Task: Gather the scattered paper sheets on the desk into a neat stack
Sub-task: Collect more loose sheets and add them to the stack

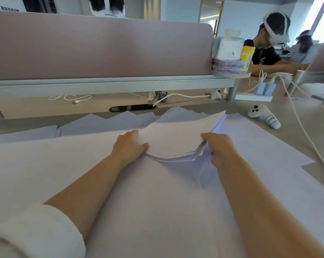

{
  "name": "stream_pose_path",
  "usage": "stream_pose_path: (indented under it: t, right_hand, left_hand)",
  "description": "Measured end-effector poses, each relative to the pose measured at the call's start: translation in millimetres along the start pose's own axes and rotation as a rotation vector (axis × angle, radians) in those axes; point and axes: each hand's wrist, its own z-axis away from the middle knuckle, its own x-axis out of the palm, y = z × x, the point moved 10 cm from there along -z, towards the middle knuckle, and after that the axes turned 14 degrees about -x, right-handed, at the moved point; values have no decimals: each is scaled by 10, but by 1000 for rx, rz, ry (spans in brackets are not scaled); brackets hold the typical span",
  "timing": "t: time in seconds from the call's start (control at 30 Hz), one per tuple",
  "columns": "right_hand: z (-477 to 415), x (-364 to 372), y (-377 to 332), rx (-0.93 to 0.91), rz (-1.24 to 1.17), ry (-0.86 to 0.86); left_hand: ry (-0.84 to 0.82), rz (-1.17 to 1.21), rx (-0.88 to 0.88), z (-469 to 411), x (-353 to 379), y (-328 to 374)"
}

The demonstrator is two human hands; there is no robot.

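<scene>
A bundle of white paper sheets (pixel 178 136) is held just above the desk in the middle of the view, its near edges uneven and sagging. My left hand (pixel 129 146) grips its left near corner, thumb on top. My right hand (pixel 219 148) grips its right near corner, fingers curled under the sheets. Many more white sheets (pixel 83 161) lie spread flat over the desk beneath both arms, and several overlapping sheets (pixel 109 121) stick out along the far edge.
A pink divider panel (pixel 101 47) on a grey rail closes off the back. A white controller (pixel 263 116) lies to the right, with cables (pixel 298 120), a power strip (pixel 254 97) and a tissue box (pixel 228 51). A person (pixel 269 45) sits at the far right.
</scene>
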Motion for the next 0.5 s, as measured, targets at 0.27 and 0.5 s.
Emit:
stream_pose_path:
  t: [0.27,0.5]
  right_hand:
    - [63,-73,16,109,-146,36]
    - [39,-173,40,139,-157,54]
  left_hand:
    - [9,29,0,-63,9,-44]
    - [2,38,9,-75,38,-52]
